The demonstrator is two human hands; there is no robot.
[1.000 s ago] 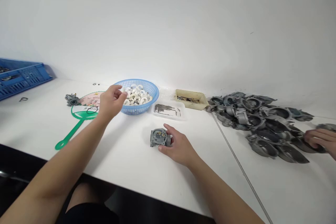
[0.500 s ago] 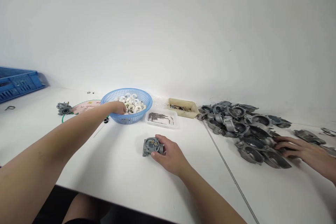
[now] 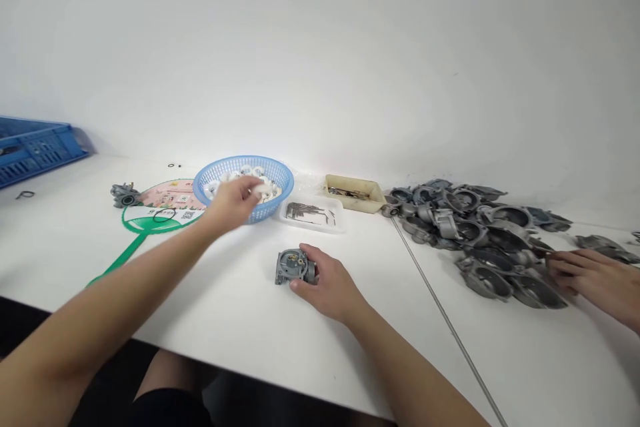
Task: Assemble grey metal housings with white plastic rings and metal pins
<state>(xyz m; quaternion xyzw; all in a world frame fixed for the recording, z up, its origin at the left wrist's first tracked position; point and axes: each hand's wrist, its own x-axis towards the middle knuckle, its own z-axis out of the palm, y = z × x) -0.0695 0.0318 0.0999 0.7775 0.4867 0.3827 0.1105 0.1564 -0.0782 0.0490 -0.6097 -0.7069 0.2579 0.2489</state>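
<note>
My left hand [image 3: 234, 202] is closed above the near right side of the blue basket [image 3: 210, 167], pinching a white carburetor float [image 3: 261, 191], slightly blurred. More white floats [image 3: 253, 171] lie in the basket. On the table, my right hand [image 3: 327, 282] is closed round the right side of a grey metal carburetor body [image 3: 291, 266]. The body's open bowl side faces up, with brass parts inside it. Between the basket and a yellowish tray stands a clear plastic box [image 3: 337, 221] of thin metal pins [image 3: 306, 213].
A pile of carburetor parts [image 3: 470, 233] lies to the right, touched by another person's hand [image 3: 597, 280]. A thin metal rod [image 3: 445, 313] crosses the table. A yellowish tray [image 3: 377, 203], a hand fan [image 3: 165, 200], another carburetor [image 3: 124, 195] and a blue crate [image 3: 45, 150] stand around.
My left hand has come up out of the basket toward me and right, now with a white float in its fingers. My right hand keeps its hold on the carburetor body.
</note>
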